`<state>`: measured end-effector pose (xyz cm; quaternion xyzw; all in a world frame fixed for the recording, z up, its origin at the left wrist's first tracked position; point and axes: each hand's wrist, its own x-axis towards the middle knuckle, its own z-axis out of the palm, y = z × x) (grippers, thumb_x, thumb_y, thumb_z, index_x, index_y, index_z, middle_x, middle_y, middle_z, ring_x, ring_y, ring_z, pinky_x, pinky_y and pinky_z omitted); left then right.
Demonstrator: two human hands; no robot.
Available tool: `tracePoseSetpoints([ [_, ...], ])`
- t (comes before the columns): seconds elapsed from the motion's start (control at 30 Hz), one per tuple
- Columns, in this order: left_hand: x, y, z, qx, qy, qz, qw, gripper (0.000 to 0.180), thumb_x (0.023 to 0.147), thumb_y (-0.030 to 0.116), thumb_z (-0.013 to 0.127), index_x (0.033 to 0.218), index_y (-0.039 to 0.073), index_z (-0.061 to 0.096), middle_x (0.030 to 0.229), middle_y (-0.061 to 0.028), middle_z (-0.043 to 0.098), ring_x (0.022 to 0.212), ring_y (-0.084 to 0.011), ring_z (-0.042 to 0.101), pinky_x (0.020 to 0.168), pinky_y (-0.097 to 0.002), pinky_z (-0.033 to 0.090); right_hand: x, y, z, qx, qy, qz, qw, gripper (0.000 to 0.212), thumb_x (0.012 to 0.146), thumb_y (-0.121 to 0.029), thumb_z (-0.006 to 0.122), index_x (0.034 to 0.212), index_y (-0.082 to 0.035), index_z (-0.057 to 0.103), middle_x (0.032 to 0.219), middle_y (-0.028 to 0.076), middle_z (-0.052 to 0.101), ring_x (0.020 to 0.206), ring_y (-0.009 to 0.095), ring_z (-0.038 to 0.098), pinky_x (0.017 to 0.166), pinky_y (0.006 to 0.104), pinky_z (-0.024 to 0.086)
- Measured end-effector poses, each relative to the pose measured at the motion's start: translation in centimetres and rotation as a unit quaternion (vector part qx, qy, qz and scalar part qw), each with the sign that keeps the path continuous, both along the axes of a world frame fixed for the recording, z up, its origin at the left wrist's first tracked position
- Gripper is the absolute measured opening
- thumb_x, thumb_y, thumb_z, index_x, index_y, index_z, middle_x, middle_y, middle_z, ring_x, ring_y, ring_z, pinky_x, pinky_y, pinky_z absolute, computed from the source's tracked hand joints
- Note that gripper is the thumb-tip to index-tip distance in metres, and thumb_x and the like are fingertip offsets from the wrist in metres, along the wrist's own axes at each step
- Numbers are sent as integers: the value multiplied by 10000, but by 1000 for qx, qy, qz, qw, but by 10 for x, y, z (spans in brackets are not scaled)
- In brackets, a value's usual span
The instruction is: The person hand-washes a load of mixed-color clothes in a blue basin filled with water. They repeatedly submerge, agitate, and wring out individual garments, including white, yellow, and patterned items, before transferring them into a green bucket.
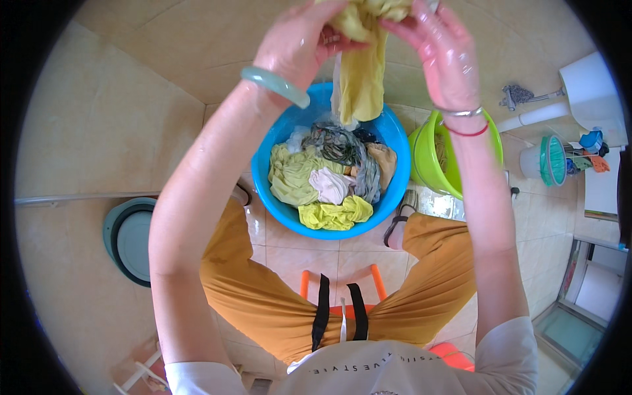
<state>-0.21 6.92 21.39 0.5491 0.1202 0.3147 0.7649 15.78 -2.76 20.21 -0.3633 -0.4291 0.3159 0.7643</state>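
Observation:
Both my hands are raised at the top of the view, closed on a wet yellow garment [363, 79] whose end hangs down over a blue basin [262, 191]. My left hand [304, 41], with a pale green bangle at its wrist, grips one side of the bunched cloth. The other side is gripped by my right hand [442, 49], which looks wet. Inside the basin lie a yellow-green garment [289, 174], a white cloth [330, 185], a bright yellow cloth [336, 213], a grey patterned cloth [342, 145] and a tan cloth [382, 164].
A lime-green bucket [426, 155] stands right of the basin, with a small bin [534, 162] with a green liner farther right. At the left, a grey-green folding basin [131, 240] leans by the wall. An orange stool [377, 283] is beneath me. A white pipe [533, 117] runs at the right.

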Motion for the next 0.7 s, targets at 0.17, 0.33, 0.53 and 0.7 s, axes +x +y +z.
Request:
tracePoseSetpoints([
  [0.17, 3, 19, 48, 249, -52, 53, 966, 248, 947, 149, 502, 1142, 7, 559, 1042, -110, 599, 934, -185, 605, 816, -299, 523, 4, 6, 60, 81, -27, 34, 996, 287, 969, -220, 497, 1157, -10, 554, 1098, 88, 624, 1035, 194, 601, 904, 337, 489],
  [0.33, 6, 22, 27, 254, -1, 97, 962, 293, 947, 231, 518, 1136, 15, 575, 1037, -84, 621, 915, -174, 616, 780, -314, 522, 27, 23, 11, 130, -22, 60, 989, 214, 930, -117, 552, 1087, 20, 603, 1031, 66, 643, 976, 170, 611, 896, 355, 504],
  [0.53, -14, 30, -149, -23, 250, 110, 962, 287, 848, 123, 605, 1113, 24, 652, 1005, -30, 677, 871, -121, 628, 786, -267, 503, -5, 13, -156, -244, -131, -6, 961, 200, 899, -171, 604, 998, 0, 633, 927, 62, 634, 870, 221, 608, 835, 322, 471],
  [0.7, -35, 28, -324, 252, 459, 147, 839, 379, 800, 254, 602, 1174, 219, 645, 1439, -173, 357, 1289, -346, 389, 1059, -442, 330, -26, 26, -291, -276, -442, -63, 851, 203, 821, -215, 668, 931, -44, 671, 1144, 118, 560, 1047, 297, 517, 894, 377, 432],
])
